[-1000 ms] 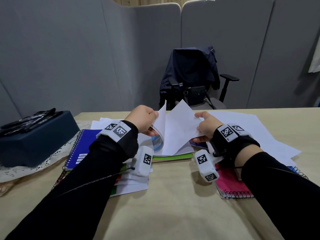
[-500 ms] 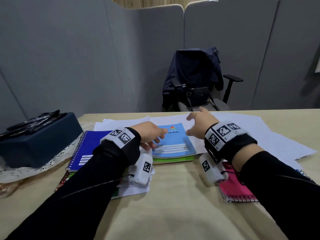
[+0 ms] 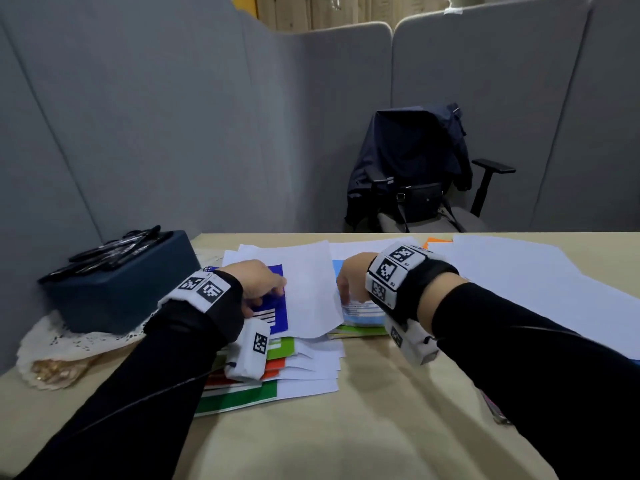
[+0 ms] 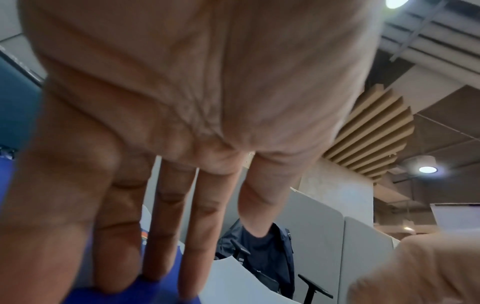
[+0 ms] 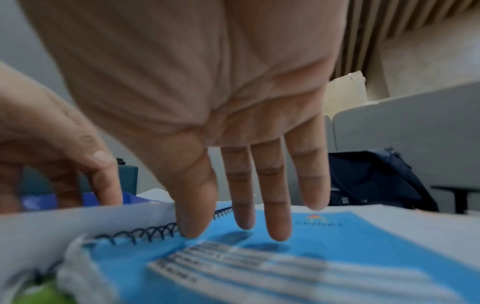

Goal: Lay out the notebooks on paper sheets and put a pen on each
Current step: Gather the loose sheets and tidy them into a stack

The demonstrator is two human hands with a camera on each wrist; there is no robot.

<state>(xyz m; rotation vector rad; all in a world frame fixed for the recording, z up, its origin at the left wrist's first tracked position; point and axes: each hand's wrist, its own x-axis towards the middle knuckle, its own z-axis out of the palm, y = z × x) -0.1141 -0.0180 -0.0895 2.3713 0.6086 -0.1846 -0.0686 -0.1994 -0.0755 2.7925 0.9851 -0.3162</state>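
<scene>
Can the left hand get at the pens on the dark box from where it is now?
Probably yes. The pens lie uncovered on top of the dark box, just left of the left hand, which only rests on the dark blue notebook, nothing between.

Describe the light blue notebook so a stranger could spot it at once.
On the beige table, find the person's right hand. Under its fingers lies the light blue notebook, atop a green one. Its black spiral binding and pale cover distinguish it from the dark blue notebook.

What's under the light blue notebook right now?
A green cover peeks out beneath the light blue notebook, with paper edges between them. How many notebooks lie under it is hidden. A white sheet overlaps its left edge.
</scene>
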